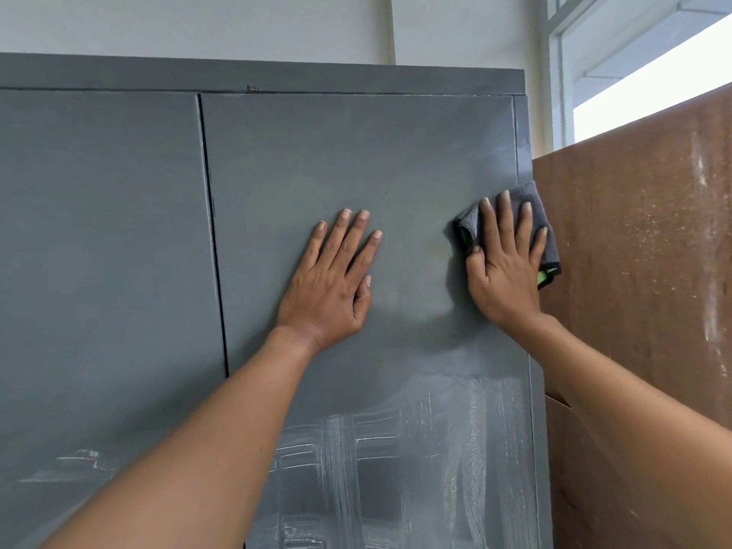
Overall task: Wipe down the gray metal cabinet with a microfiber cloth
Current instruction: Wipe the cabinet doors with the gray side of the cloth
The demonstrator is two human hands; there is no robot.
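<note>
The gray metal cabinet [356, 160] fills the view, with two doors split by a dark vertical seam. My left hand [336, 275] lies flat on the right door, fingers straight and spread. My right hand [505, 259] presses a folded dark gray microfiber cloth [532, 200] with a green edge against the door's right edge, fingers straight over it. White dusty streaks cover the lower part of the right door, and a few mark the left door low down.
A brown, scuffed board [641, 239] stands right beside the cabinet's right side. Behind it is a window [641, 61] with a white frame. A white wall [237, 21] rises above the cabinet top.
</note>
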